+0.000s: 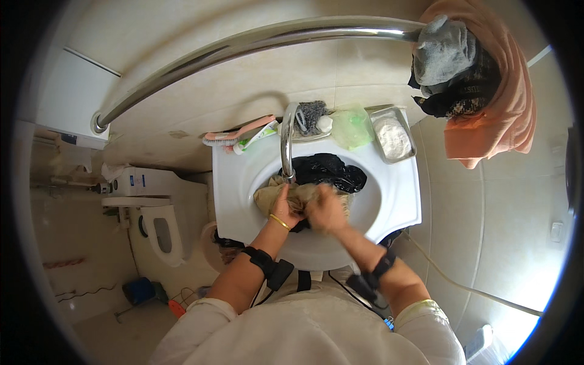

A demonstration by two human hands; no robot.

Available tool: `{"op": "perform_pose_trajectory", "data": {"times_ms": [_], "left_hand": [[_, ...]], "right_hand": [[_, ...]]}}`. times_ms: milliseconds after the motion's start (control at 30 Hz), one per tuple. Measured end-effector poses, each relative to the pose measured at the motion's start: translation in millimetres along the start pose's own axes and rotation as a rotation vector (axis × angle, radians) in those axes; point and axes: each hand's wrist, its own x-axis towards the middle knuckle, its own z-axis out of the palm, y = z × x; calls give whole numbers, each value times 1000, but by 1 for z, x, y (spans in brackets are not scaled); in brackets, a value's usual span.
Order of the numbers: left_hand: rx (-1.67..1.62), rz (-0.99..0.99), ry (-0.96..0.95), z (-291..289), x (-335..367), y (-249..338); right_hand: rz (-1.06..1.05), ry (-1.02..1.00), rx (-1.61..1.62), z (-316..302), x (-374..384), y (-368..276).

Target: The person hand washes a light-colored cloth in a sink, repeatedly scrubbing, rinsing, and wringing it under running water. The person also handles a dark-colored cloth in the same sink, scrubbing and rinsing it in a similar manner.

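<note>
From the head view, your khaki cloth point(267, 199) lies in the sink point(227, 193), below the tap point(286, 146), between the front rim and the black bundle point(328, 170) toward the back. Expect it soft, limp, perhaps heavy and slick if wet; its thick folds should grip best. Your left fingers point(283, 196) curl around a fold; your right fingers point(324, 196) bunch against it, too blurred to tell whether they grip.

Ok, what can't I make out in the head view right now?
In the head view:
Right hand: fingers smeared by motion blur.
Left hand: fingertips lost against the tan cloth and right hand.
Sink: middle hidden by hands, cloth and black bundle.
Rail: right end covered by hanging clothes.
</note>
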Motion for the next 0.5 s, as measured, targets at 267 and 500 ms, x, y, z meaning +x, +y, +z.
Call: {"op": "perform_pose_trajectory", "data": {"times_ms": [267, 500], "left_hand": [[10, 113, -158, 18, -15, -11], [594, 407, -334, 54, -88, -3]], "right_hand": [[-128, 180, 25, 1, -1, -11], [-114, -650, 148, -68, 11, 27]]}}
